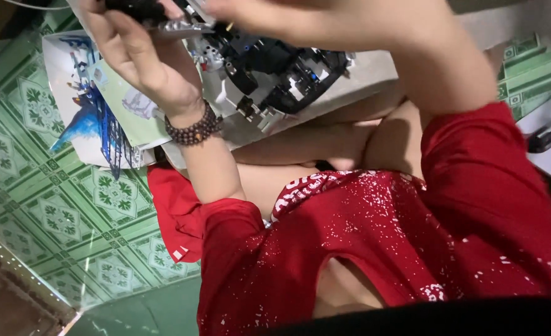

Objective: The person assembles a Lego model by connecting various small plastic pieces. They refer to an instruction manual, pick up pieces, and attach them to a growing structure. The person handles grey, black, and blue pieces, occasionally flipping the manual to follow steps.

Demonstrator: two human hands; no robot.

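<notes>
My left hand (135,53), with a dark bead bracelet (193,130) on the wrist, is raised at the top left and grips a small black and grey brick-built piece (179,25). My right hand (313,22) comes in from the right at the top edge, and its fingertips pinch the same piece from the other side. Just below both hands a larger black and white brick-built model (275,71) lies on a white sheet (369,68) over my bare legs. Most of the small piece is hidden by my fingers and the frame edge.
A white box or booklet with a blue winged figure printed on it (92,118) lies on the green patterned tile floor (58,211) to the left. A white object with a black handle (546,140) sits at the right edge. My red speckled shirt (381,249) fills the foreground.
</notes>
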